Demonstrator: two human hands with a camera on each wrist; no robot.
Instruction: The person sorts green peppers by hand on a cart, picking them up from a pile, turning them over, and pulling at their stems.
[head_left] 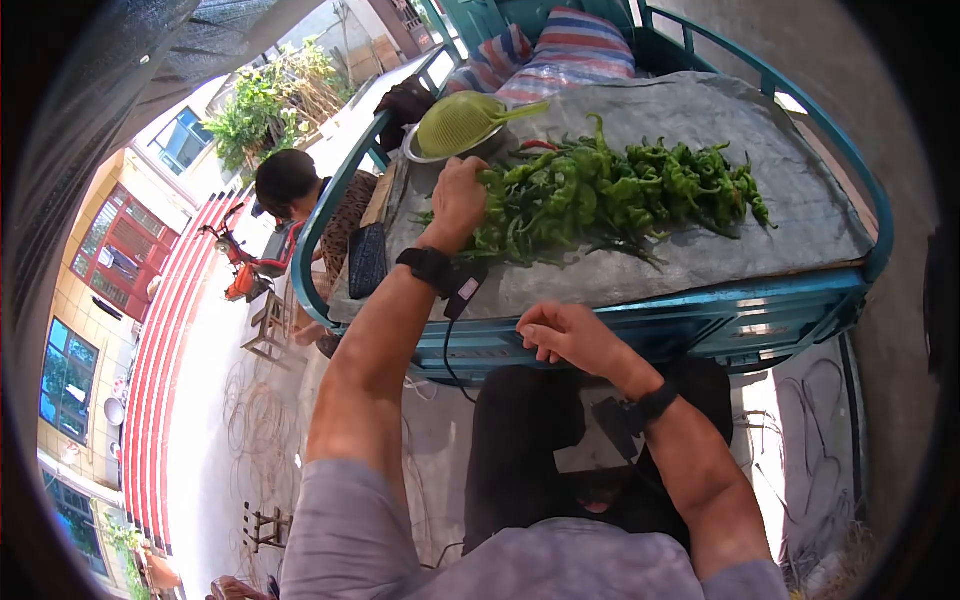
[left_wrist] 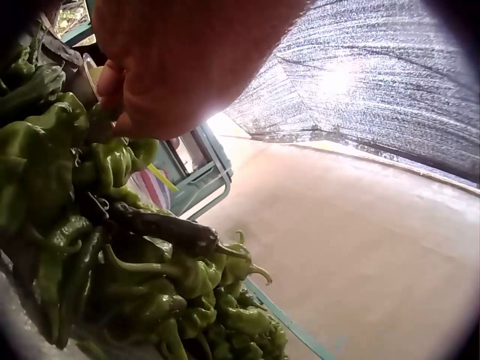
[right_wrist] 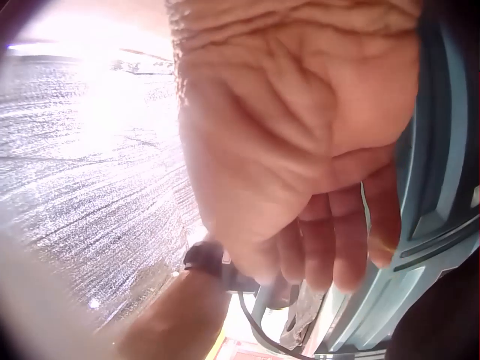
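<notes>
A long heap of green peppers [head_left: 590,190] lies on a grey sheet [head_left: 790,150] over the bed of a teal cart. My left hand [head_left: 460,205] is at the heap's left end, just below a metal bowl [head_left: 412,150]. In the left wrist view, the curled fingers and thumb of the left hand [left_wrist: 176,67] pinch a green pepper [left_wrist: 112,161], partly hidden by the hand. My right hand [head_left: 570,335] hangs in front of the cart's near side, fingers loosely curled. In the right wrist view, the palm of the right hand [right_wrist: 292,142] shows with nothing in it.
A yellow-green strainer [head_left: 455,125] rests on the bowl. A red pepper [head_left: 537,145] lies at the heap's back edge. Teal rails [head_left: 335,235] bound the cart, with a striped sack [head_left: 580,55] at the back. A person [head_left: 290,185] sits at the left beyond the rail.
</notes>
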